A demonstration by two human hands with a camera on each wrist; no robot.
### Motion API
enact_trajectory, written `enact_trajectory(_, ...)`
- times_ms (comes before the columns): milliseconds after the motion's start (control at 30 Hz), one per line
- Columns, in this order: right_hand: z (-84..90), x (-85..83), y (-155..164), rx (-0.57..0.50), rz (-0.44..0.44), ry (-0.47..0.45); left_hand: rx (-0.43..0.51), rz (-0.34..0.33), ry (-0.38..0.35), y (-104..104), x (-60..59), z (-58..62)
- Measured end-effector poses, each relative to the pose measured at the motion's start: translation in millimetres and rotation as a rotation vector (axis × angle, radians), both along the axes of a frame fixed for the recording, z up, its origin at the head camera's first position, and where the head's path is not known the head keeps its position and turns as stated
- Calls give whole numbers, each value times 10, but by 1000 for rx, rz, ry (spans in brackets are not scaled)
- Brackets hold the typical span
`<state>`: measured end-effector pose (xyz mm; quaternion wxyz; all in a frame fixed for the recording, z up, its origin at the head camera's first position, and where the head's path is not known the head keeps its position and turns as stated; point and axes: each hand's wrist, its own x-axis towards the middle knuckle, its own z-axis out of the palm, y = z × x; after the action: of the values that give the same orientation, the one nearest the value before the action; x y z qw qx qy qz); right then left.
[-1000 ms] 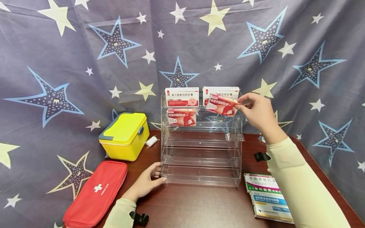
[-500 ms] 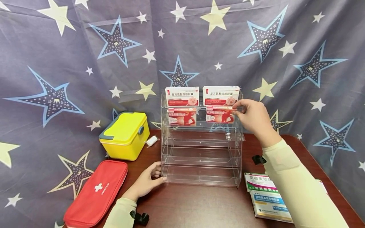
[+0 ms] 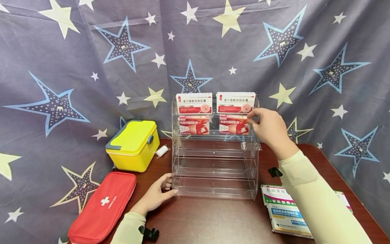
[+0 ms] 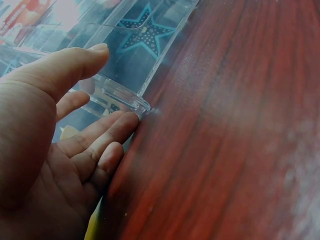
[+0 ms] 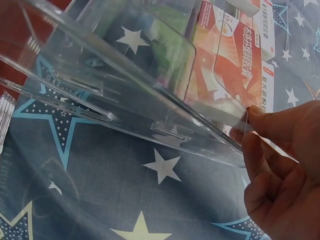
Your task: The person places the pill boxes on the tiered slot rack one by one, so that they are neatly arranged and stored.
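Note:
A clear tiered display rack (image 3: 214,169) stands on the table. My right hand (image 3: 270,130) is at the right end of its second tier, where thumb and index finger pinch the upper right edge of a red medicine box (image 3: 232,125). That box sits upright in the tier; in the right wrist view its red face (image 5: 230,60) shows through the clear side panel. Beside it to the left stands a matching red box (image 3: 194,125). My left hand (image 3: 156,196) rests against the rack's lower left corner, and its fairly loose fingers touch the edge in the left wrist view.
Two white-and-red boxes (image 3: 194,103) fill the top tier's left and right. Several medicine boxes (image 3: 287,217) lie at right, partly under my forearm. At left are a yellow lidded box (image 3: 132,145), a red first-aid pouch (image 3: 102,206) and a small white wrapped item (image 3: 161,151).
The right hand has lowered the tilted red medicine box into the second tier, where it now stands straight. Its fingers are still at the box's edge. The left hand has stayed put.

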<state>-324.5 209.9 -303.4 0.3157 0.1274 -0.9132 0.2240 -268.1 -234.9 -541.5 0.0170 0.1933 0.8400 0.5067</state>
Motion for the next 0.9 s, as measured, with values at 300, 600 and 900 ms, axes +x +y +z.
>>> enact_trajectory(300,-11,4,-8,-6,8,15,-6,-5,12,4,-6,-1)
enact_trajectory(600,-1,33,-16,-4,7,4,-11,2,10,9,-4,10)
enact_trajectory(900,-8,48,-5,-26,15,6,-7,5,12,5,-1,1)
